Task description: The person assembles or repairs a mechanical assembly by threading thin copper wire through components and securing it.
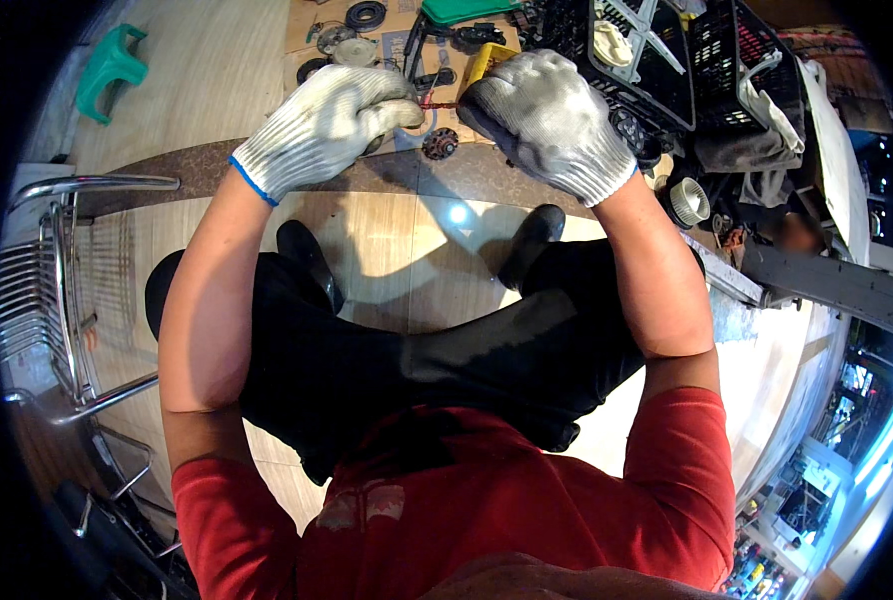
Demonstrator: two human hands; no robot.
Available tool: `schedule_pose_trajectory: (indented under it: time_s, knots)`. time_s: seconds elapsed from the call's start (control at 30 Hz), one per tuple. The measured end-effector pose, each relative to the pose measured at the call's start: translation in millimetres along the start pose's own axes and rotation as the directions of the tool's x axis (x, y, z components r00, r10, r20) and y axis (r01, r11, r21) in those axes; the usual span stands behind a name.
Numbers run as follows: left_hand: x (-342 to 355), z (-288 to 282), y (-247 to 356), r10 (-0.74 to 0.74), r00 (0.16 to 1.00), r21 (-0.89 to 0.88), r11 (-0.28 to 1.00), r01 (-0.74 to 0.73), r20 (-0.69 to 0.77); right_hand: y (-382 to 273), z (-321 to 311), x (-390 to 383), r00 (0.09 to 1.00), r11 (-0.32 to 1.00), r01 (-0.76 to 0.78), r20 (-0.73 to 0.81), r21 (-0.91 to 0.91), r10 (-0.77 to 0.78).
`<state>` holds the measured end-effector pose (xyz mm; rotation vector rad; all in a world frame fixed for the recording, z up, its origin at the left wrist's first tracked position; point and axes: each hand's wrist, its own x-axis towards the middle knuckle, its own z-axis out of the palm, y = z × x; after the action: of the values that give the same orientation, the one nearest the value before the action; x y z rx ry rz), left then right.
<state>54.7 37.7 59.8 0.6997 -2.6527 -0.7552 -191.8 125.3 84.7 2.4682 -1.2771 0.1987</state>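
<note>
A thin dark red wire-like strand runs taut between my two hands, above the cardboard. My left hand, in a white knit glove with a blue cuff, pinches its left end. Its right end goes into my right hand, gloved alike with a dark palm, the fingers curled closed. Whatever else my fingers cover is hidden. Just below the strand shows a dark, round, toothed-looking part; I cannot tell whether it is joined to the strand.
Flat cardboard carries several round parts, a black ring and a yellow container. Black crates stand at the far right, near a white fan wheel. A green stool and a metal-framed chair are at left.
</note>
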Motion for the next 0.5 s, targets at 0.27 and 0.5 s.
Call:
schedule_pose_trajectory:
  time_s: [0.27, 0.5]
  knots:
    - [1.3, -3.9, 5.3, -0.121, 0.986, -0.079, 0.988, 0.131, 0.117, -2.7, -2.1, -6.4, 0.992, 0.984, -0.061, 0.116, 0.17, 0.042]
    - [-3.8, 5.8, -7.3, 0.124, 0.992, 0.228, 0.966, -0.123, 0.008, -2.4, 6.0, -4.5, 0.999, 1.0, -0.013, 0.03, 0.001, 0.013]
